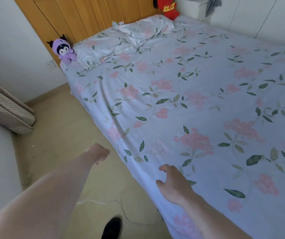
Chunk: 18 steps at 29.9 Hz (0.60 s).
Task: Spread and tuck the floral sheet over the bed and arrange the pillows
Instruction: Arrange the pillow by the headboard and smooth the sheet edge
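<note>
Side edge next. Right hand (174,183) loose, fingers spread over floral sheet (181,94); left hand (99,151) holds nothing, curl unclear. Smooth outward, then tuck under.

One head view looks down (from standing height) along the bed (190,100) toward its headboard (86,16)

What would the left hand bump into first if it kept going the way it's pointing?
Probably the floral sheet hanging down the near side of the bed. The left hand points forward over bare floor along that edge, though depth is hard to judge.
</note>
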Tool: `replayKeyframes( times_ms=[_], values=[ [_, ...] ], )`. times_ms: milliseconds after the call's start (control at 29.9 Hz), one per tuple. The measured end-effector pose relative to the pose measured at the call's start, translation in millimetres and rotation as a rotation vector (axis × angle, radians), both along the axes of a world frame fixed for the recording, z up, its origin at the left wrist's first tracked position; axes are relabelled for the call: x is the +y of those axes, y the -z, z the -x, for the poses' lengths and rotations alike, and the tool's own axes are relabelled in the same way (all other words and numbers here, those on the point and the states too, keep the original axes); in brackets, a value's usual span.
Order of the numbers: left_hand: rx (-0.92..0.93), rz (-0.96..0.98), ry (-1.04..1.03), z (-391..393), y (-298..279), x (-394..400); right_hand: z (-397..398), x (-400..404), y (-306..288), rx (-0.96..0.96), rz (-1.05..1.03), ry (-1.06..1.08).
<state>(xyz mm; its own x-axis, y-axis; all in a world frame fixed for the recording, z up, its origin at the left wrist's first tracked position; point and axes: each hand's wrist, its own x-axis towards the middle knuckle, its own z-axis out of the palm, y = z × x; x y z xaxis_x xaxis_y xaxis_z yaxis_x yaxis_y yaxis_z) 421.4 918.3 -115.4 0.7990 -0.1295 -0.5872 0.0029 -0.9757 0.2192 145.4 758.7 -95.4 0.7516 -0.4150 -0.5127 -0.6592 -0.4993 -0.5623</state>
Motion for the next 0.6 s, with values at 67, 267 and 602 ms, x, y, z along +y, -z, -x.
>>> replayKeyframes(
  times_ms=[67, 267, 602],
  values=[
    [0.002, 0.069, -0.087, -33.9, 25.0, -1.5, -33.8, 8.9, 17.9, -0.011, 0.014, -0.004],
    [0.127, 0.331, -0.334, -152.5, 119.8, -13.7, -171.2, 23.5, 99.4, -0.055, 0.057, 0.102],
    [0.182, 0.568, -0.504, -271.9, 213.8, -47.7, -308.9, 20.2, 180.0, 0.022, 0.179, 0.125]
  ],
)
